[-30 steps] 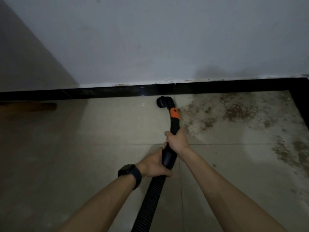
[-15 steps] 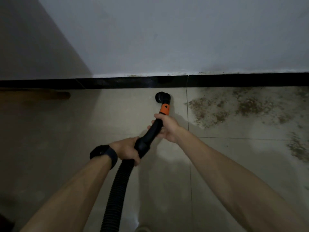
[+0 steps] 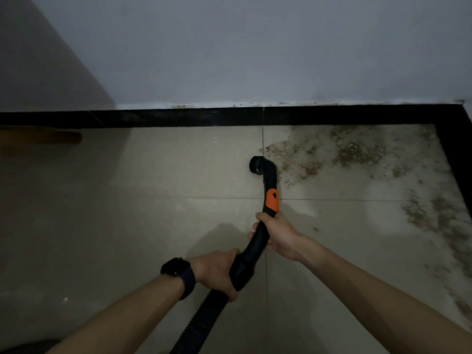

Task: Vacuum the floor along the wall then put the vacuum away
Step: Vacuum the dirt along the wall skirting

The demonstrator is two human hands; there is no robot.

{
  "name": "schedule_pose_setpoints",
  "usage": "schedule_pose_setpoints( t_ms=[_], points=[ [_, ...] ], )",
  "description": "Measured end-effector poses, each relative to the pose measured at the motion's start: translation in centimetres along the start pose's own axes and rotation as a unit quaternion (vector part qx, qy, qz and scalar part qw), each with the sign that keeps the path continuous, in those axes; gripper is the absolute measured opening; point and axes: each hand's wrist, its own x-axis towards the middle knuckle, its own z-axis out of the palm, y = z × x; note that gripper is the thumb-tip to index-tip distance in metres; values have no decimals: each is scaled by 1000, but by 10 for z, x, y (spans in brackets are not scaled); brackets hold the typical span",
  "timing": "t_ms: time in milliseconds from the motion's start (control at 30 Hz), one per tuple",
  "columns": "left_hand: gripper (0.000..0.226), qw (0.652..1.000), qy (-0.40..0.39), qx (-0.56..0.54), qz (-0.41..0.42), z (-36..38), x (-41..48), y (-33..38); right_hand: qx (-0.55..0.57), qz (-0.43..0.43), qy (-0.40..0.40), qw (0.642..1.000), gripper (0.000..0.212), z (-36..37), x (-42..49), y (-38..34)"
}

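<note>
— Where's the dirt from your grip?

— Head view: ahead and to my right. My right hand (image 3: 277, 235) is wrapped around the black wand (image 3: 263, 233) just below its orange collar (image 3: 272, 200); my left hand (image 3: 217, 272) is closed on the cuff where the ribbed hose (image 3: 201, 320) joins. The nozzle (image 3: 258, 166) sits at the left edge of the dirt patch (image 3: 352, 154), short of the black baseboard (image 3: 178, 118).

— Which hand leads?

— The right — it's nearer. The wand runs nearly straight away from me, so I'd judge a rightward sweep comes next.

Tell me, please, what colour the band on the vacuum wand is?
Orange band, seen in the head view.
</note>
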Motion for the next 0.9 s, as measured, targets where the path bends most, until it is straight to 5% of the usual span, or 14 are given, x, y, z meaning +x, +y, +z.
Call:
schedule_pose_setpoints(
  t_ms=[233, 400, 500, 700, 900],
  points=[
    [59, 996, 37, -80, -6, -23, 2, -7, 1, -60, 42, 997, 41, 19, 17, -25],
    [79, 955, 199, -216, 37, -10, 3, 16, -41, -93, 65, 993, 41, 19, 22, -48],
    [70, 945, 267, -183, 53, -15, 11, 29, 3, -99, 86, 991, 31, 14, 26, -60],
    [60, 967, 207, -124, 77, -56, 8, 38, 155, -70, 63, 984, 20, -30, 9, -68],
    [59, 969, 191, -129, 92, -44, 5, 53, 98, -94, 67, 988, 19, -45, 8, -74]
  ],
)
